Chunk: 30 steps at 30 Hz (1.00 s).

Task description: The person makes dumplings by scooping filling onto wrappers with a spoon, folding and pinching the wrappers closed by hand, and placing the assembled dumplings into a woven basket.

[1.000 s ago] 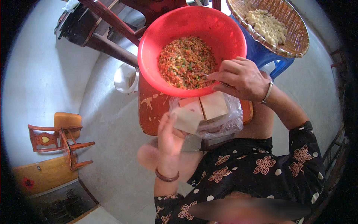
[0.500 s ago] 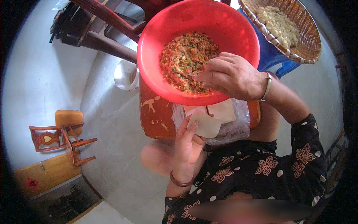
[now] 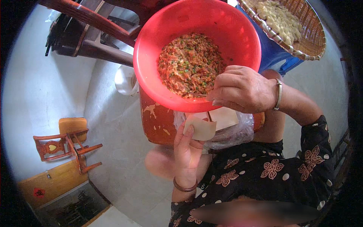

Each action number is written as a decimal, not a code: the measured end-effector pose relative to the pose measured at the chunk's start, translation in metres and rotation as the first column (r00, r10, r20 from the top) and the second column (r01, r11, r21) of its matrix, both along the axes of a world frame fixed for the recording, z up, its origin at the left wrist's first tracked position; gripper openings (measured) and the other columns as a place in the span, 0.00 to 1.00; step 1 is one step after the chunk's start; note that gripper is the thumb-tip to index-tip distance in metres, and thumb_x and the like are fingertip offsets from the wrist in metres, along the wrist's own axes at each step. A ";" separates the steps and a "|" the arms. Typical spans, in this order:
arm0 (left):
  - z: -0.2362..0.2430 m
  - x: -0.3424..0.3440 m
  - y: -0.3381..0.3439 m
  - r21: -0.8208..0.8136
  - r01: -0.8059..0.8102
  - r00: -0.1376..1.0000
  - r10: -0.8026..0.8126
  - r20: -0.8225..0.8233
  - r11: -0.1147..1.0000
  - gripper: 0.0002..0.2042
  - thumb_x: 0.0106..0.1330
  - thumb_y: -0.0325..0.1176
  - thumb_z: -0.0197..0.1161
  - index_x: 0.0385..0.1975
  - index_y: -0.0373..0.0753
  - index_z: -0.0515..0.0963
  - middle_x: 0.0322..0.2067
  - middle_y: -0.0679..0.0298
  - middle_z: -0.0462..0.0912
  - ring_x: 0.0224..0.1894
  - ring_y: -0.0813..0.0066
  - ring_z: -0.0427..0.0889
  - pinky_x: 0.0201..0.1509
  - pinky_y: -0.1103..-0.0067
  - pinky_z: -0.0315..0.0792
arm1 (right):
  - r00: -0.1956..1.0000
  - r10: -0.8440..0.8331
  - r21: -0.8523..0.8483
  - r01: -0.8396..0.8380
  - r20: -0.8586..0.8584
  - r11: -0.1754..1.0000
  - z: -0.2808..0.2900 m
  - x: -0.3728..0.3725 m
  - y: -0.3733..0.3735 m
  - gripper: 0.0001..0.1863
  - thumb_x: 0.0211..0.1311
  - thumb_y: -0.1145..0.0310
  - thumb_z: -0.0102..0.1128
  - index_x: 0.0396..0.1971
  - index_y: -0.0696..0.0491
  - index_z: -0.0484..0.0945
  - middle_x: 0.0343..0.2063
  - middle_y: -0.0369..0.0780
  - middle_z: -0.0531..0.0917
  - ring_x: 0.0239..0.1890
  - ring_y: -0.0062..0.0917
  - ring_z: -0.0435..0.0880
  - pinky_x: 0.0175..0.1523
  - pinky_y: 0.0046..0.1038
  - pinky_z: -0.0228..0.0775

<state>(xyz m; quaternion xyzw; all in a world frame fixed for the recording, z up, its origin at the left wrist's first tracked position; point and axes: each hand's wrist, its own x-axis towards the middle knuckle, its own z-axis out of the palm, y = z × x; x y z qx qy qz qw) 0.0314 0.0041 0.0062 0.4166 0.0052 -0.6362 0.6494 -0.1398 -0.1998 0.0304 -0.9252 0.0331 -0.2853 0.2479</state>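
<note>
My left hand (image 3: 188, 149) holds a square, pale wonton wrapper (image 3: 199, 129), thumb on top, just below the near rim of a red plastic basin (image 3: 149, 64). Inside the basin lies a chopped filling (image 3: 189, 60), orange-red with green bits. At the basin's near right rim my right hand (image 3: 242, 90) is closed, fingers pinched round a thin utensil (image 3: 199, 95). Its tip shows by the filling; my fingers hide the rest. More wrappers (image 3: 224, 117) lie in stacks on a clear plastic bag (image 3: 242, 132), partly under the basin's edge.
The basin and bag rest on a worn orange-brown wooden seat (image 3: 151, 130). At the far right, a wicker basket (image 3: 314, 36) of small pale dough pieces (image 3: 280, 22) stands on a blue stool (image 3: 274, 56). A white bucket (image 3: 124, 80) and a wooden chair (image 3: 72, 140) are to the left.
My right hand has drawn back from the filling toward the near right rim with the utensil. My left hand still holds the wrapper, its right edge now curling up. The whole view has shifted slightly.
</note>
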 end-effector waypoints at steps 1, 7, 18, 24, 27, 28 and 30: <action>0.002 -0.001 -0.002 0.007 -0.013 1.000 0.013 -0.010 1.000 0.19 0.69 0.28 0.56 0.59 0.35 0.66 0.56 0.55 0.75 0.58 0.62 0.76 0.62 0.62 0.73 | 1.000 0.001 0.013 -0.001 0.007 1.000 0.000 -0.001 0.001 0.10 0.52 0.67 0.63 0.34 0.54 0.78 0.29 0.40 0.75 0.30 0.36 0.78 0.35 0.37 0.71; 0.008 -0.002 -0.008 0.016 -0.051 0.998 0.051 -0.044 0.999 0.19 0.69 0.29 0.55 0.59 0.35 0.66 0.55 0.55 0.75 0.58 0.60 0.75 0.63 0.61 0.71 | 0.997 -0.008 0.101 0.001 0.074 0.995 -0.002 -0.001 0.007 0.09 0.54 0.68 0.63 0.34 0.54 0.78 0.28 0.40 0.75 0.29 0.35 0.78 0.34 0.36 0.72; 0.011 0.006 -0.013 -0.015 0.016 1.000 -0.016 -0.022 1.000 0.21 0.71 0.31 0.52 0.62 0.35 0.63 0.56 0.53 0.74 0.59 0.56 0.75 0.62 0.59 0.72 | 0.974 -0.163 0.388 0.091 0.156 0.917 0.003 -0.012 0.006 0.05 0.63 0.75 0.58 0.35 0.60 0.79 0.25 0.44 0.78 0.28 0.38 0.81 0.31 0.34 0.72; 0.011 0.007 -0.009 0.007 0.010 1.000 -0.010 0.011 1.000 0.21 0.72 0.35 0.51 0.62 0.35 0.64 0.56 0.52 0.75 0.59 0.55 0.75 0.62 0.58 0.72 | 0.954 -0.292 0.713 0.158 0.067 0.683 0.010 -0.015 0.005 0.11 0.70 0.68 0.54 0.36 0.60 0.82 0.20 0.37 0.79 0.21 0.21 0.78 0.26 0.22 0.69; 0.010 0.009 -0.006 -0.020 -0.001 1.000 0.000 -0.024 1.000 0.21 0.72 0.35 0.51 0.62 0.35 0.64 0.56 0.52 0.75 0.60 0.55 0.74 0.61 0.59 0.73 | 0.950 -0.311 0.874 0.124 0.032 0.470 0.011 -0.014 0.003 0.15 0.73 0.63 0.52 0.37 0.60 0.82 0.18 0.30 0.77 0.18 0.09 0.72 0.23 0.13 0.65; 0.011 0.009 -0.006 -0.020 -0.007 0.999 0.006 -0.036 1.000 0.21 0.72 0.36 0.50 0.62 0.35 0.64 0.56 0.53 0.75 0.59 0.55 0.75 0.61 0.60 0.73 | 0.940 -0.336 0.867 0.125 0.051 0.482 0.009 -0.013 0.001 0.15 0.73 0.63 0.52 0.37 0.60 0.82 0.17 0.30 0.77 0.18 0.09 0.72 0.23 0.13 0.65; 0.013 0.008 -0.006 -0.023 -0.020 0.999 0.019 -0.047 1.000 0.21 0.73 0.37 0.50 0.62 0.35 0.65 0.56 0.53 0.75 0.59 0.56 0.75 0.61 0.61 0.73 | 0.929 -0.366 0.874 0.134 0.054 0.468 0.011 -0.015 0.000 0.15 0.73 0.64 0.51 0.37 0.60 0.82 0.17 0.31 0.77 0.17 0.10 0.72 0.23 0.13 0.64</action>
